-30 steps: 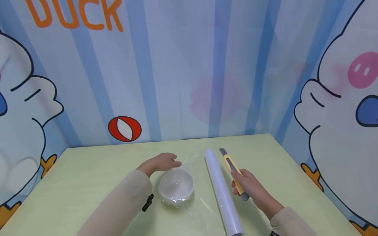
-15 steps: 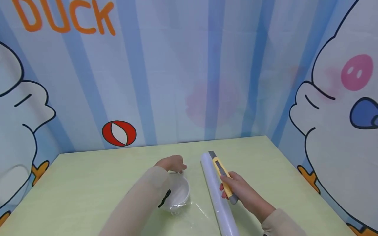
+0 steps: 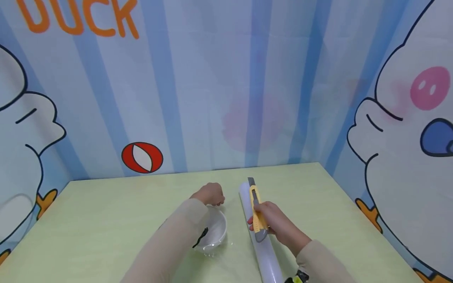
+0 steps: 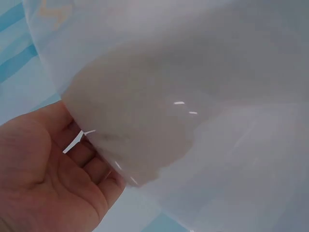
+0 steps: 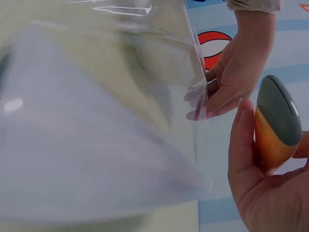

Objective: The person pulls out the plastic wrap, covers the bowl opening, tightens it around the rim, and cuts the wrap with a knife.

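My left hand [image 3: 211, 192] is at the far rim of a white bowl [image 3: 217, 227]. It pinches the edge of clear plastic wrap [image 5: 166, 43]; in the right wrist view its fingertips show through the film. The wrap lies over the bowl and stretches towards a long white roll [image 3: 266, 255]. My right hand [image 3: 277, 220] grips a yellow utility knife [image 3: 255, 195] above that roll, grey blade tip pointing away from me. In the right wrist view the knife's rounded grey end [image 5: 279, 111] faces the camera. My left sleeve hides part of the bowl.
The pale green table [image 3: 116, 220] extends to both sides of the work. A striped blue backdrop [image 3: 201, 98] with cartoon ducks stands behind its far edge and along the sides.
My left hand has closed its fingers and moved to the bowl's far right rim. My right hand has moved left, bringing the knife from beside the roll to above it.
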Motion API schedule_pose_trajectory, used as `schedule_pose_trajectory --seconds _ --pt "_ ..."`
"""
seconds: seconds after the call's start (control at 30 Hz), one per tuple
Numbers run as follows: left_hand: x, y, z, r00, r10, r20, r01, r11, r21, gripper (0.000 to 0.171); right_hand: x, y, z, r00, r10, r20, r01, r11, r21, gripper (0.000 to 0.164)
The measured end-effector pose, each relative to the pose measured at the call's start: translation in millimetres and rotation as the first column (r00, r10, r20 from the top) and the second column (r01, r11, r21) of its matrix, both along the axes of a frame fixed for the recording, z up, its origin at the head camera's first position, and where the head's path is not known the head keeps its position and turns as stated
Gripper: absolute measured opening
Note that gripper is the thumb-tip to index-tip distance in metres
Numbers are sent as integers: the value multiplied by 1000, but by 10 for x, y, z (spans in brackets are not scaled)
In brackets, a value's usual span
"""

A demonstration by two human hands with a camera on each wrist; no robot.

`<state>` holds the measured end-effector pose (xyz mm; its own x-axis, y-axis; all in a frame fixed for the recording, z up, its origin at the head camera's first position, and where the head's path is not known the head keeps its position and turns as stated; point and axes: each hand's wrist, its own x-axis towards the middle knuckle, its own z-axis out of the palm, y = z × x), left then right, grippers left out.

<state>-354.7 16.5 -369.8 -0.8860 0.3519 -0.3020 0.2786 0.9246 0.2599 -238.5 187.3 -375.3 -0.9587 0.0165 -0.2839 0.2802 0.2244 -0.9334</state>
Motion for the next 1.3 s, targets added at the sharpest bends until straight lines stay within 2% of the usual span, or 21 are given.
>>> schedule_pose_trajectory --seconds 0.1,0.17,0.33,0.47,0.57,0.73,0.93,1.07,1.23,1.3 --pt "-21 13 -5 1000 9 -20 -9 1000 -29 25 -103 -134 5 1000 20 -4 -20 998 60 32" --pt "-37 23 -9 1000 17 -19 -18 999 -34 25 -170 -207 -3 999 37 -24 -33 985 169 30" --pt "-77 46 -9 998 48 30 -47 999 -12 21 -305 -319 -37 997 68 -27 -51 904 425 28" --pt "-93 73 1 997 51 57 -51 999 2 25 -360 -348 -63 997 79 -24 -56 864 500 28" --pt "-99 91 2 998 44 50 -44 999 -6 29 -374 -365 -72 995 98 -25 -66 816 574 28" --pt "-89 112 21 999 19 33 -18 999 -39 31 -382 -417 -72 988 152 -14 -97 699 709 27" --pt "-56 116 80 999 36 19 -35 998 -45 29 -387 -467 -37 985 166 48 -139 593 793 28" --pt "-58 107 73 1000 23 1 -23 999 -41 24 -373 -464 -32 981 188 53 -146 528 837 29" --pt "-101 114 9 1000 9 -15 -9 1000 -9 13 -352 -456 -50 973 230 33 -142 474 869 30" --pt "-125 122 -21 1000 -4 -27 4 1000 -8 11 -339 -453 -56 971 239 21 -133 464 876 29"
